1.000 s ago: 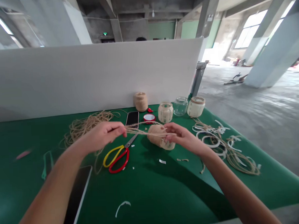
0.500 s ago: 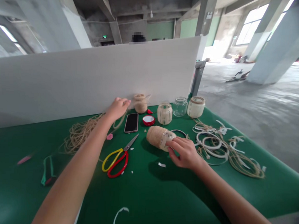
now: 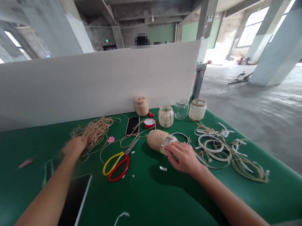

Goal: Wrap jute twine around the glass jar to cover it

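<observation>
A glass jar [image 3: 157, 140] partly wrapped in jute twine lies tilted on its side on the green table. My right hand [image 3: 184, 156] is closed on its bare glass end. At the left, my left hand [image 3: 74, 146] reaches the near edge of a loose pile of twine [image 3: 98, 128]; motion smears its fingers, so their grip is unclear. A strand of twine runs from the pile across the phone [image 3: 132, 125] and scissors [image 3: 121, 161] towards the jar. The scissors, with one yellow and one red handle, lie between my hands.
Behind stand a twine-wrapped jar [image 3: 141, 106], a clear jar [image 3: 182, 110] and two pale-covered jars [image 3: 166, 116]. A red-rimmed tape roll [image 3: 149, 123] sits before them. White rings [image 3: 212, 143] and cord scraps lie right; a dark tablet [image 3: 75, 203] is under my left arm. A white partition [image 3: 94, 85] closes the back.
My left hand has moved left and down from near the back wrapped jar to the twine pile. A strand now lies over the phone and scissors. The right hand stays on the jar.
</observation>
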Demonstrator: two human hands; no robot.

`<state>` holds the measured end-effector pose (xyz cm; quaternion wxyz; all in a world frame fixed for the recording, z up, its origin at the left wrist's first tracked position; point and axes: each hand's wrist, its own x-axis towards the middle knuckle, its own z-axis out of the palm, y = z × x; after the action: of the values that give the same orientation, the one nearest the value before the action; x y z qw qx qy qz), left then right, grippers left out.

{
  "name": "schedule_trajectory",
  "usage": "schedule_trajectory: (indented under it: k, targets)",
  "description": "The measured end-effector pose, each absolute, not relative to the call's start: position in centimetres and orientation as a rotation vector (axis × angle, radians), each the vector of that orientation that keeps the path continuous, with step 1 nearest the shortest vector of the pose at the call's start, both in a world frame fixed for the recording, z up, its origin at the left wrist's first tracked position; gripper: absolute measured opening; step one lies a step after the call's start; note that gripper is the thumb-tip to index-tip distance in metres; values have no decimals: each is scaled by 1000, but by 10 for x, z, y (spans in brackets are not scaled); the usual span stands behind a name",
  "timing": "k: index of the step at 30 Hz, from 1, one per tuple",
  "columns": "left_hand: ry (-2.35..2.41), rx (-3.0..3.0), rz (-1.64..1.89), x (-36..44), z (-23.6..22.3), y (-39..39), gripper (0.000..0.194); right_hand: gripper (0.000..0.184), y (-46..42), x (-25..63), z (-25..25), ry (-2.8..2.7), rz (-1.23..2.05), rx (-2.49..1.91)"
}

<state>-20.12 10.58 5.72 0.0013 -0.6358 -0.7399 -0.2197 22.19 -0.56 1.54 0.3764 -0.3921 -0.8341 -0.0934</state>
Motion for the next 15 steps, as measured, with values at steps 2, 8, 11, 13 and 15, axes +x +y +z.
schedule_trajectory:
  k: [2,8,11,13,15]
  targets:
    - [-2372,-1944,-682,-209,54,102,42,13,-5,222,15,-2128,-227,-1002]
    - [-2453,-1769,-663,-217,61,103,36,13,-4,223,14,-2102,-215,-1023]
    - [-2511,-1673,-656,-218,68,108,43,14,-3,223,13,-2084,-229,-1034]
    - [-2536,-1647,-682,-220,72,110,50,13,-2,223,13,-2080,-232,-1040]
    - [-2521,-1731,-728,-223,76,111,56,13,-2,223,13,-2080,-232,-1041]
